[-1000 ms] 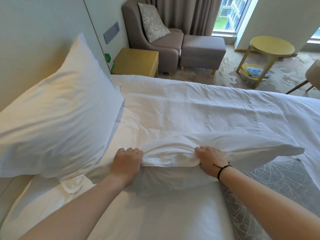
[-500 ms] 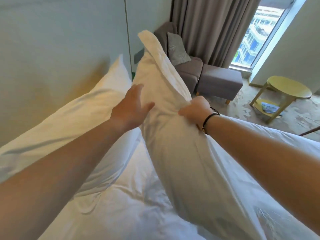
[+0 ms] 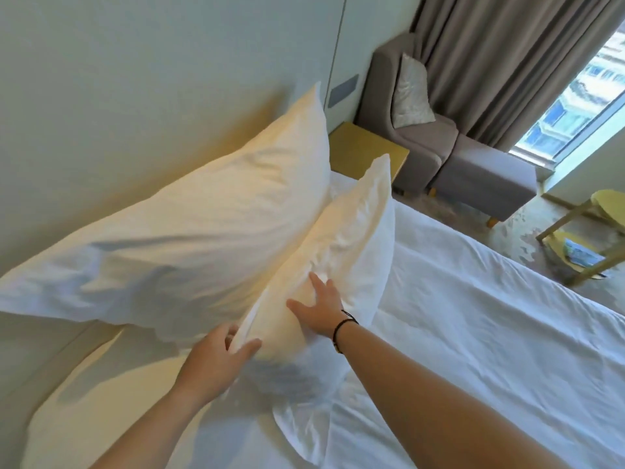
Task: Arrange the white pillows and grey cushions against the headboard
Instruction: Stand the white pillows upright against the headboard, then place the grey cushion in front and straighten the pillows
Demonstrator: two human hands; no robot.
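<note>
While a first white pillow (image 3: 189,231) is leaned on the headboard (image 3: 135,79) at the bed's (image 3: 473,333) head edge, a second white pillow (image 3: 341,252) is propped upright against it. Its near edge is pinched by the left hand (image 3: 216,357), and its face is pressed by the spread right hand (image 3: 321,306).

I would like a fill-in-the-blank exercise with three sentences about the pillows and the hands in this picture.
1. The front pillow leans against the back pillow, which rests on the ____.
2. The right hand lies flat on the front pillow, with a black band around its ____.
3. The left hand grips the front pillow's near ____.

Missing words: headboard; wrist; edge
</note>
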